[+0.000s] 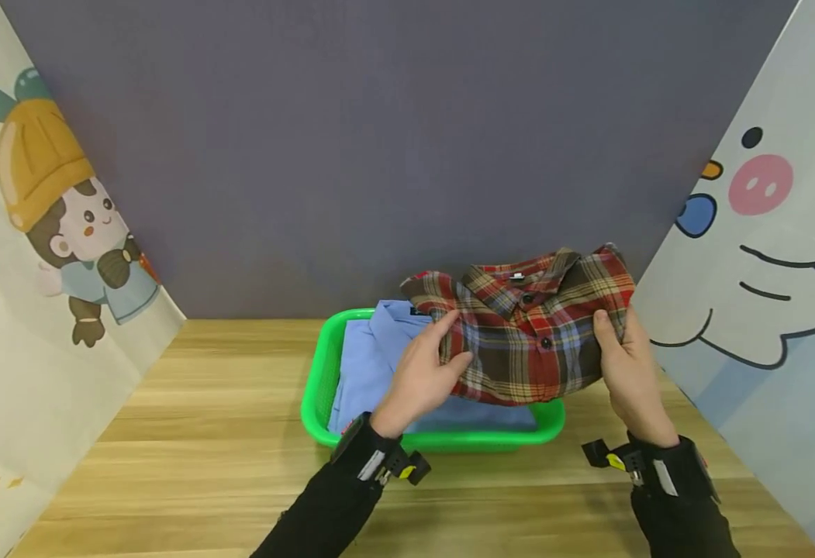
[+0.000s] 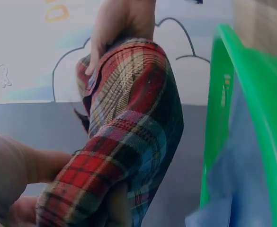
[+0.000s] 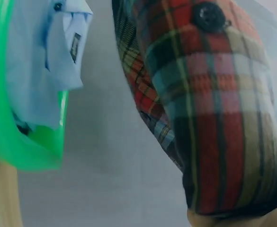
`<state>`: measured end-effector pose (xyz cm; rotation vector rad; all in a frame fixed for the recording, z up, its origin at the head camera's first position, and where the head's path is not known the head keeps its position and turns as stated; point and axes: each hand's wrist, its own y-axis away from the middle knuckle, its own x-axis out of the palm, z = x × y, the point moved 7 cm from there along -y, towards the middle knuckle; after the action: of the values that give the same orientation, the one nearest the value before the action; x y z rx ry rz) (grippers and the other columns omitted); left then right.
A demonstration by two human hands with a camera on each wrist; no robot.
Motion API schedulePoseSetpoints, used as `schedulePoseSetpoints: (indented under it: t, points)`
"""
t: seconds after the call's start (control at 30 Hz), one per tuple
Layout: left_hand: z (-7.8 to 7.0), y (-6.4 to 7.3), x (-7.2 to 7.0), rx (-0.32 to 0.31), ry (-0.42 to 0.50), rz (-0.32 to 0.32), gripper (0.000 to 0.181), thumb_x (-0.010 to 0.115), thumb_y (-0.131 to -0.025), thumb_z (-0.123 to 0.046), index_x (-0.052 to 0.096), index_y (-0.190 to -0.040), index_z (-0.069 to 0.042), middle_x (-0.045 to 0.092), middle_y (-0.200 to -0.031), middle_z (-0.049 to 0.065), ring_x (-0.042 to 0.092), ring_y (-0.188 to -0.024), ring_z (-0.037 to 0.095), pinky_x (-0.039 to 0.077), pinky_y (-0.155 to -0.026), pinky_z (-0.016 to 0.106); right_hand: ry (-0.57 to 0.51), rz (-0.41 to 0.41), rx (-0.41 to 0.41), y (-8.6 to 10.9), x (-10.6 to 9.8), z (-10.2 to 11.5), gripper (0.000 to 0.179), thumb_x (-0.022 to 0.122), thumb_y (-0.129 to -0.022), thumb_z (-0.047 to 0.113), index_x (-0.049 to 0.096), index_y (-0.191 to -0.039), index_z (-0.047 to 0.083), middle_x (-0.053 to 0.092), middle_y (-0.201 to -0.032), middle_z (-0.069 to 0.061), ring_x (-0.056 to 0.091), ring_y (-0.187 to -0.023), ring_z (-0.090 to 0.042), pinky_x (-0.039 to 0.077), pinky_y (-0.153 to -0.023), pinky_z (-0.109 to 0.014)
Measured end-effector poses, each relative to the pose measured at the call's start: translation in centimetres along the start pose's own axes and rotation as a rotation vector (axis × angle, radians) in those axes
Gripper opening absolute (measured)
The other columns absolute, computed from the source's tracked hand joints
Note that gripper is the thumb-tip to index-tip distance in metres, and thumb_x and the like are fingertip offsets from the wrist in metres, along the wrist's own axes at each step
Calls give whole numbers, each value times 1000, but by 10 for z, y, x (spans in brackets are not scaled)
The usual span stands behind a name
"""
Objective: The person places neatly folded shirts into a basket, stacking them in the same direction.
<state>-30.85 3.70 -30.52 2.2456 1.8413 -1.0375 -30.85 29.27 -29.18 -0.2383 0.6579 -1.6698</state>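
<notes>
A folded plaid shirt in red, brown, blue and cream, with dark buttons, is held up over the right part of a green basket. My left hand grips its left side, thumb on the front and other fingers partly hidden by cloth. At the opposite edge my right hand holds the shirt, thumb in front and fingers behind. Beneath it a folded light blue shirt lies in the basket. In the left wrist view the plaid shirt stretches between both hands; the right wrist view shows its button front up close.
The basket stands on a wood-grain table, close to a dark grey wall panel at the back. Printed cartoon panels flank the table, a child in a yellow hat at left and a white character at right.
</notes>
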Motion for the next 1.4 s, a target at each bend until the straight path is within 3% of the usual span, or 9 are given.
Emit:
schedulePoseSetpoints:
  t: [0.2,0.3,0.47,0.63,0.7,0.83,0.93,1.1,1.4]
  points:
    - [16,10,-27,29,-53,-46,64,63,-89,-11,34,-146,-11,43,-144,17,44,-124,28,36,-104,49,-56,187,49,4,32,-6,51,37,-103,25,18,-150,23,30,-143,-13,36,-121,-22,37,-89,-12]
    - [27,16,-40,6,-70,-52,65,62,-89,-10,34,-147,-14,46,-140,17,58,-77,21,47,-76,40,-88,268,80,7,48,-8,53,39,-102,24,17,-150,22,33,-139,-13,42,-117,-20,43,-86,-12]
    - [44,29,-61,-27,-75,-77,65,61,-90,-8,33,-148,-19,45,-140,17,26,-39,11,27,-47,28,-131,370,134,9,68,-12,70,49,-98,19,4,-151,28,27,-148,-15,37,-128,-25,47,-89,-19]
    - [52,37,-76,17,-81,-115,66,61,-89,-5,34,-147,-16,46,-140,20,23,-33,8,25,-40,24,-92,430,139,10,77,-12,93,58,-94,12,-13,-146,42,-15,-158,0,-6,-141,-24,22,-109,-56]
    - [55,39,-79,34,-83,-108,67,61,-88,-4,33,-148,-15,41,-144,22,27,-32,11,26,-40,23,-69,449,100,10,80,-10,99,60,-92,6,-15,-146,43,-26,-154,7,-19,-138,-18,19,-111,-52]
    - [60,42,-81,22,-89,-66,71,63,-88,-6,29,-149,-17,31,-151,17,61,-86,27,35,-45,27,-13,500,-6,12,84,-8,85,58,-90,-3,7,-151,29,0,-157,-3,23,-131,-23,44,-81,-25]
    - [64,44,-83,5,-110,-29,73,64,-89,-9,26,-150,-19,28,-153,14,24,-136,37,50,-61,41,81,534,-45,16,86,-10,65,55,-93,2,26,-149,22,23,-153,-10,38,-121,-24,42,-77,-33]
    - [72,47,-82,1,-170,36,78,64,-89,-12,18,-152,-21,23,-154,17,13,-139,35,38,-99,60,169,586,-31,18,88,-18,64,55,-95,10,24,-150,21,22,-156,-13,15,-140,-29,35,-89,-54]
    - [88,51,-72,-26,-257,227,83,61,-92,-13,6,-153,-18,15,-154,21,7,-139,34,29,-106,59,216,657,20,21,88,-32,65,54,-96,12,20,-151,17,16,-157,-15,10,-140,-36,32,-97,-65]
